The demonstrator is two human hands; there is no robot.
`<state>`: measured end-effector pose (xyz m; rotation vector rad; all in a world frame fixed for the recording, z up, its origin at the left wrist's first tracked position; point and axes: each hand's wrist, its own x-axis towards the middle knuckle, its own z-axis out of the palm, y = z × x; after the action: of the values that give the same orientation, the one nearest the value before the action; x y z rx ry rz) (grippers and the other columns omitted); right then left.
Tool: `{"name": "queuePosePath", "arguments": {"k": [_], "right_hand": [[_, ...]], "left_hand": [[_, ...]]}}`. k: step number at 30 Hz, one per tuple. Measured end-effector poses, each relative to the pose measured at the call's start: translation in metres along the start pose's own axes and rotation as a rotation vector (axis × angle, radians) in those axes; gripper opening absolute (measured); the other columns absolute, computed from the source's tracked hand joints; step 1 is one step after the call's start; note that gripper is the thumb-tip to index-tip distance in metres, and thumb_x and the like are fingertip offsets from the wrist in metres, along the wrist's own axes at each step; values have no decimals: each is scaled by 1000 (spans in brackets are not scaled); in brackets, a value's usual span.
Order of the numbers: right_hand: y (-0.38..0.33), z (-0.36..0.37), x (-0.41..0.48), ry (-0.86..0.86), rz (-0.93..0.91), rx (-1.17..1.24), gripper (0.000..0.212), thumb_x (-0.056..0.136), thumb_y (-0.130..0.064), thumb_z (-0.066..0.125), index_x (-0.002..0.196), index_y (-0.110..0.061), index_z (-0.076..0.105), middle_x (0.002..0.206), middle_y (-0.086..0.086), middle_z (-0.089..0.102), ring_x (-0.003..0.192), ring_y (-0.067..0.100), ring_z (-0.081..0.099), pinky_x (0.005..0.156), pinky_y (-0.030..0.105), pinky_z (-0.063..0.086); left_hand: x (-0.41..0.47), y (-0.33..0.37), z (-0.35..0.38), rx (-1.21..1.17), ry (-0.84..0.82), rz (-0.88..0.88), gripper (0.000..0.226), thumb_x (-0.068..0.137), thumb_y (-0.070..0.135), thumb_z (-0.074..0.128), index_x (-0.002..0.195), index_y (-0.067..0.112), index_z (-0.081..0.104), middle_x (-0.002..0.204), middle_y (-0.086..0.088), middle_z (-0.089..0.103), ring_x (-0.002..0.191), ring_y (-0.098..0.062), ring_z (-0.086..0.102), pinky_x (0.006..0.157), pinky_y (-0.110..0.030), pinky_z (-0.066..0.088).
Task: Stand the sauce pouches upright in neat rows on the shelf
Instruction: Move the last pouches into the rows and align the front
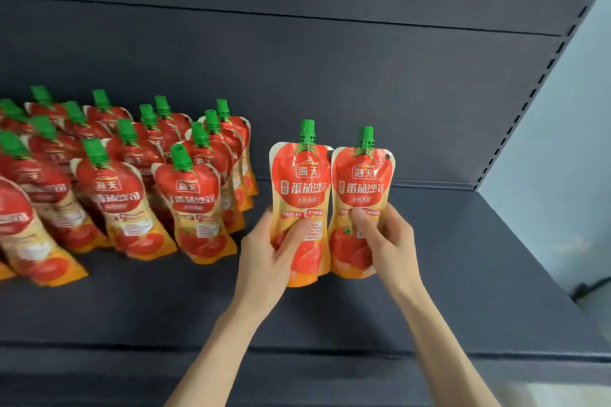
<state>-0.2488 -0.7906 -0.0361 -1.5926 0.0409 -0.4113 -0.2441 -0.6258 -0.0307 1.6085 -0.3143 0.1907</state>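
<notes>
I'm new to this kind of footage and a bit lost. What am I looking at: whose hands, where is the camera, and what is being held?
No machine here: a person works with bare hands. The one picture comes from a camera worn on their head, looking forward and down. The left hand grips a red sauce pouch with a green cap; the right hand grips a second pouch beside it, both upright. Below is a dark shelf. To the left, more pouches already stand in rows. Whether the held two touch the shelf, I cannot tell.
</notes>
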Motion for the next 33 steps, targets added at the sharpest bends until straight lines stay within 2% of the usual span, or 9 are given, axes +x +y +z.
{"name": "queuePosePath", "arguments": {"k": [4, 7, 13, 17, 20, 22, 25, 28, 33], "right_hand": [[-9, 49, -57, 50, -16, 28, 17, 87, -25, 65, 95, -10, 63, 81, -3, 71, 75, 9, 68, 60, 17, 51], [-12, 90, -99, 57, -1, 53, 16, 89, -21, 62, 96, -8, 62, 85, 4, 71, 78, 11, 68, 64, 19, 52], [-20, 141, -138, 85, -12, 34, 14, 88, -20, 62, 99, -14, 55, 93, -3, 69, 84, 6, 68, 67, 19, 54], [-20, 168, -142, 8, 5, 32, 21, 88, -23, 63, 105, -16, 54, 102, -1, 69, 93, 12, 68, 77, 30, 57], [-17, 183, -138, -40, 26, 16, 21, 88, -25, 64, 106, -19, 55, 104, -2, 69, 97, 15, 67, 83, 38, 56], [-14, 192, -134, -28, 14, 11, 18, 88, -23, 65, 103, -20, 56, 101, -3, 69, 95, 14, 68, 83, 37, 56], [-11, 201, -126, -26, -4, 6, 15, 88, -21, 64, 101, -21, 57, 98, -6, 69, 92, 8, 67, 77, 26, 56], [-9, 212, -115, -23, -18, -33, 19, 88, -20, 64, 105, -17, 56, 99, -8, 68, 91, 6, 66, 74, 21, 54], [-3, 224, -98, 46, -20, -94, 20, 87, -22, 65, 105, -16, 57, 98, -4, 69, 91, 10, 66, 79, 29, 55]], "left_hand": [[-43, -2, -56, -15, -32, 33, 29, 81, 33, 59, 110, 31, 56, 102, 26, 66, 97, 6, 62, 75, -10, 49], [-70, -2, -101, -5, -43, 18, 23, 80, 34, 60, 103, 32, 58, 98, 27, 67, 94, 5, 63, 72, -10, 50], [-95, -2, -160, -33, 2, -19, 27, 80, 35, 62, 106, 28, 60, 100, 14, 70, 97, -3, 64, 79, -21, 53], [-101, -7, -191, -47, 81, -62, 38, 79, 37, 63, 114, 23, 54, 108, 11, 66, 100, -5, 64, 81, -28, 54], [-98, -10, -209, -34, 105, -99, 27, 83, 31, 65, 108, 29, 55, 105, 11, 67, 97, -4, 64, 82, -29, 54], [-93, -11, -221, -15, 99, -106, 24, 83, 27, 66, 105, 31, 57, 103, 12, 67, 95, -1, 64, 82, -28, 53], [-83, -15, -232, -1, 128, -99, 27, 84, 26, 66, 109, 28, 57, 104, 14, 65, 96, 2, 62, 82, -24, 51], [-68, -19, -242, 46, 116, -79, 27, 84, 27, 66, 110, 24, 57, 106, 12, 65, 101, -6, 61, 85, -28, 51], [-40, -28, -252, 72, 57, -80, 24, 85, 23, 65, 107, 25, 56, 103, 13, 64, 101, -4, 60, 86, -25, 51]]}}
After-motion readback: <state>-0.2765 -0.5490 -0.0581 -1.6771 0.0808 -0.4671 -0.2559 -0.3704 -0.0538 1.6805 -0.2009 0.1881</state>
